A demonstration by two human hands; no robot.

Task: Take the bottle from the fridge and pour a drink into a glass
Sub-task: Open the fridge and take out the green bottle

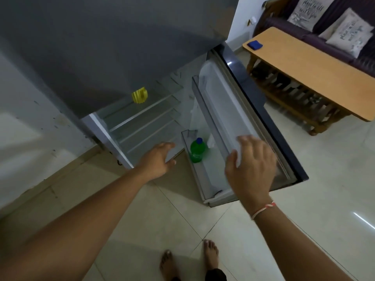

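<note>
A green bottle with a blue cap stands upright in the lowest shelf of the open fridge door. My left hand reaches toward it with fingers apart, a short way left of the bottle and not touching it. My right hand hovers over the door's inner side, fingers spread and blurred; whether it touches the door I cannot tell. No glass is in view.
The grey fridge shows several bare shelves and a yellow object on one. A wooden table with a blue item stands at right, a sofa with cushions behind. Tiled floor and my bare feet lie below.
</note>
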